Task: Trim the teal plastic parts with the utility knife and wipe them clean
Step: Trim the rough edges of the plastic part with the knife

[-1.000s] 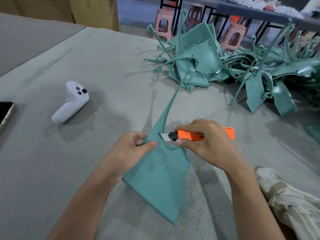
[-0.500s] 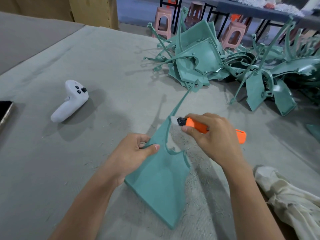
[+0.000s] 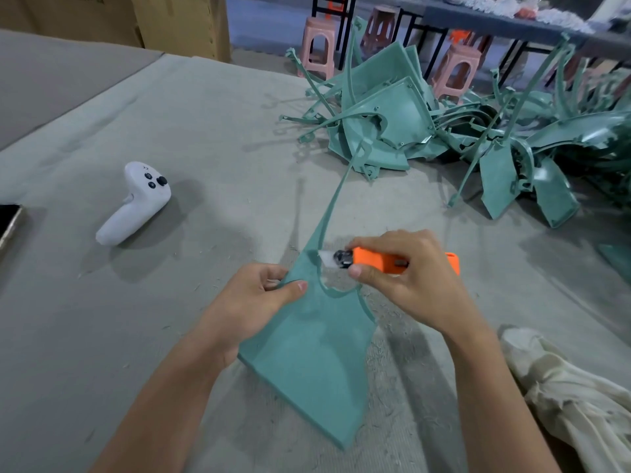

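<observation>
A flat teal plastic part (image 3: pixel 317 363) with a long thin stem pointing away from me lies tilted on the grey felt table (image 3: pixel 211 138). My left hand (image 3: pixel 252 302) pinches its left edge, thumb on top. My right hand (image 3: pixel 406 278) grips an orange utility knife (image 3: pixel 375 262). Its blade rests against the curved notch at the part's upper right edge. A cream cloth (image 3: pixel 566 397) lies bunched at the lower right.
A pile of teal parts (image 3: pixel 444 131) fills the far right of the table. A white controller (image 3: pixel 136 203) lies to the left, with a dark phone (image 3: pixel 8 223) at the left edge. Plastic shavings litter the felt around the part. Pink stools stand beyond the table.
The knife had slid up the stem half a second ago; now it is back down at the curved notch. My left hand keeps the same hold.
</observation>
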Tool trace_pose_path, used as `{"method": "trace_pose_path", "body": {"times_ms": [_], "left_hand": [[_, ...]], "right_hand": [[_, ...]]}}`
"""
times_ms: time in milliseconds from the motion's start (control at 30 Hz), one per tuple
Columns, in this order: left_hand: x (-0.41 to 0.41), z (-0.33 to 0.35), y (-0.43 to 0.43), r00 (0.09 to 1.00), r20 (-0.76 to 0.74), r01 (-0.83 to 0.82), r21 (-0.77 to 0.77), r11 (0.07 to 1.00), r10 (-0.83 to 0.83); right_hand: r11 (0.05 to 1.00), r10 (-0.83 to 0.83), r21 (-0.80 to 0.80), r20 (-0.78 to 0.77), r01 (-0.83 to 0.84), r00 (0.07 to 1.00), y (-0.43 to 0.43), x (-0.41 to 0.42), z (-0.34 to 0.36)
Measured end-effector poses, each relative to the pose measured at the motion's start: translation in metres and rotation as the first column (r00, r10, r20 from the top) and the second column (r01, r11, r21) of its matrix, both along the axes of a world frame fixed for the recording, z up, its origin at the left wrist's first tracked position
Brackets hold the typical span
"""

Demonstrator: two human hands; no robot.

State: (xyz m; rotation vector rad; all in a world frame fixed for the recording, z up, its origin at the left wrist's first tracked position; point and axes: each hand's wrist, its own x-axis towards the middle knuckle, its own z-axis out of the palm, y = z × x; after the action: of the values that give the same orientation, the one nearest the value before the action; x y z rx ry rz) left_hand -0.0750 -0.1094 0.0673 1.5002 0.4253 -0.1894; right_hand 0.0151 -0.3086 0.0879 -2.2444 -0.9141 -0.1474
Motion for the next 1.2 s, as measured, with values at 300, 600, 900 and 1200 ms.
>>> {"method": "trace_pose_path", "body": {"times_ms": [300, 600, 900, 1200], "left_hand": [[-0.002, -0.003, -0.002, 0.995, 0.023, 0.094, 0.031, 0.995, -0.095], [-0.001, -0.009, -0.003, 0.989, 0.026, 0.141, 0.078, 0.987, -0.144], [0.000, -0.011, -0.005, 0.994, 0.084, 0.051, 0.152, 0.987, -0.064], [-0.001, -0.010, -0.008, 0.977, 0.099, 0.164, 0.200, 0.966, -0.186]], "right_hand": [[0.985, -0.150, -0.074, 0.080, 0.156, 0.986, 0.002, 0.001, -0.004], [0.920, -0.390, 0.115, 0.230, 0.374, 0.891, -0.002, 0.004, -0.003], [0.880, -0.352, 0.349, 0.025, 0.322, 0.936, -0.002, 0.004, -0.001], [0.843, -0.409, 0.316, -0.149, 0.436, 0.900, 0.018, -0.003, -0.009]]}}
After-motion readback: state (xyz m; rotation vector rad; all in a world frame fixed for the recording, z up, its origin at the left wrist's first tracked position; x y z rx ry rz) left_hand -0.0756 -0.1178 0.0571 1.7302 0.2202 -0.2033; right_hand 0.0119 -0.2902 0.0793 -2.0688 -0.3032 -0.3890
